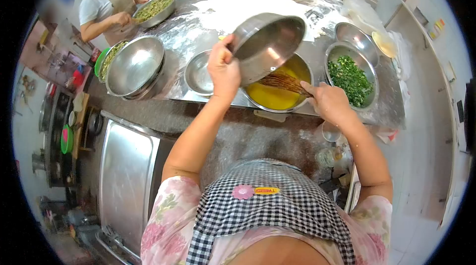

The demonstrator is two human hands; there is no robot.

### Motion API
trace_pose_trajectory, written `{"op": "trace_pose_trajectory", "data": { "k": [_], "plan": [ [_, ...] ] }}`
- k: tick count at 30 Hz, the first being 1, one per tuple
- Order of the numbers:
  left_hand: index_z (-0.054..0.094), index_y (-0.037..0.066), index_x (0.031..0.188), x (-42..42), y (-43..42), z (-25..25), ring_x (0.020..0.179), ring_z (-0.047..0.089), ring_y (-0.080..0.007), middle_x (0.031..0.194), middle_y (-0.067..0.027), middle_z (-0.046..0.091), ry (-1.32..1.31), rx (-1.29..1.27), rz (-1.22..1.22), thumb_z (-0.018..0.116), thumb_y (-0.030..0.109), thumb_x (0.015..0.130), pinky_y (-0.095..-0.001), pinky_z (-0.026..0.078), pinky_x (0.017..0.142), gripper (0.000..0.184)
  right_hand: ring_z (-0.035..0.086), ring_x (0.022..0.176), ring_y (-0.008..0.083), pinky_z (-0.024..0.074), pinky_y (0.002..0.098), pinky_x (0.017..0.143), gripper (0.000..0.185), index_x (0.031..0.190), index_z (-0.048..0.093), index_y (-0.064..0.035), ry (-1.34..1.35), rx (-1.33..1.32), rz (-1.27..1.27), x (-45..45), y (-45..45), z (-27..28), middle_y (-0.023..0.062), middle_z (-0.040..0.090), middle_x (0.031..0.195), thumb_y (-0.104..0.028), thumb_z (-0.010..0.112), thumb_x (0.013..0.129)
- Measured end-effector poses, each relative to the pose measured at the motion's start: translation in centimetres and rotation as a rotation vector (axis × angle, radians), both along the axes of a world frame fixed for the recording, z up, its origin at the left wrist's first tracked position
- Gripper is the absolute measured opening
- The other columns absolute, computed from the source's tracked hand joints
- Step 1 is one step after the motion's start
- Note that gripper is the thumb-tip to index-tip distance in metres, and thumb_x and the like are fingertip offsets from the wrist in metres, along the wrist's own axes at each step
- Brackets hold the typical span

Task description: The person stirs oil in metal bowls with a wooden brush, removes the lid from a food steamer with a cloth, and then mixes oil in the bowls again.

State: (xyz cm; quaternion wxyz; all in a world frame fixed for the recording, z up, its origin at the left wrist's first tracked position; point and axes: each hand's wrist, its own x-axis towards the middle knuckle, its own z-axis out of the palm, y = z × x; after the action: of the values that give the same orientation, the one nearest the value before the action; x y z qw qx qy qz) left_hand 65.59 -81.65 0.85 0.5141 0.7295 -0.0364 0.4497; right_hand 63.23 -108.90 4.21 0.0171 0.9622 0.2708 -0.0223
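Note:
My left hand (224, 70) grips the rim of a steel bowl (270, 39), which is tilted on its side with its mouth facing up and right. Below it, partly covered, stands a larger steel bowl of yellow liquid (275, 99) that looks like beaten egg. My right hand (331, 104) is closed on the handle end of a brown whisk of thin bundled sticks (281, 82). The whisk's far end lies over the yellow liquid, close to the tilted bowl's lower rim. Whether anything is left inside the tilted bowl I cannot tell.
Right of me stands a steel bowl of chopped greens (351, 80). An empty steel bowl (199, 74) and stacked bowls (136, 66) are to the left. Flour (233, 9) covers the table's back. A co-worker (106, 9) holds a pan of green filling (157, 11). A metal cart (126, 171) stands lower left.

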Motion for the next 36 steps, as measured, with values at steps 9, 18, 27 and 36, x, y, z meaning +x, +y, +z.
{"op": "trace_pose_trajectory", "data": {
  "k": [9,18,27,36],
  "plan": [
    [0.032,0.002,0.065,-0.3,1.3,-0.1,0.092,0.060,-0.0277,0.111,-0.0210,0.064,-0.045,-0.008,-0.010,0.044,-0.015,0.062,-0.0313,0.047,0.083,0.021,0.061,0.080,0.0356,0.0480,0.0435,0.074,0.051,0.132,0.052,-0.0177,0.136,0.069,-0.147,-0.3,-2.5,2.6,0.0171,0.064,0.087,-0.016,0.063,0.083],
    [0.033,0.002,0.064,0.5,-0.9,0.7,0.093,0.059,-0.0276,0.110,-0.0211,0.063,-0.065,0.026,0.010,0.046,-0.015,0.063,-0.0306,0.045,0.083,0.021,0.059,0.100,0.0388,0.0461,0.0447,0.088,0.059,0.142,0.037,-0.0111,0.192,0.496,0.054,-1.8,0.3,0.3,0.0225,0.061,0.110,-0.016,0.057,0.086],
    [0.033,0.002,0.063,0.5,-1.8,1.7,0.100,0.060,-0.0276,0.111,-0.0224,0.062,-0.092,0.049,-0.049,0.046,-0.015,0.065,-0.0322,0.045,0.089,0.021,0.059,0.097,0.0427,0.0469,0.0452,0.087,0.057,0.143,0.035,-0.0106,0.174,0.303,-0.185,-0.5,1.1,-1.7,0.0264,0.060,0.107,-0.018,0.055,0.089],
    [0.033,0.002,0.064,0.6,-3.0,3.1,0.109,0.060,-0.0269,0.118,-0.0242,0.061,-0.055,-0.012,-0.280,0.044,-0.017,0.064,-0.0331,0.045,0.094,0.022,0.056,0.106,0.0411,0.0432,0.0444,0.093,0.053,0.138,0.044,-0.0135,0.336,0.513,-0.282,3.0,-2.4,-3.6,0.0287,0.058,0.112,-0.024,0.057,0.087]
  ]
}}
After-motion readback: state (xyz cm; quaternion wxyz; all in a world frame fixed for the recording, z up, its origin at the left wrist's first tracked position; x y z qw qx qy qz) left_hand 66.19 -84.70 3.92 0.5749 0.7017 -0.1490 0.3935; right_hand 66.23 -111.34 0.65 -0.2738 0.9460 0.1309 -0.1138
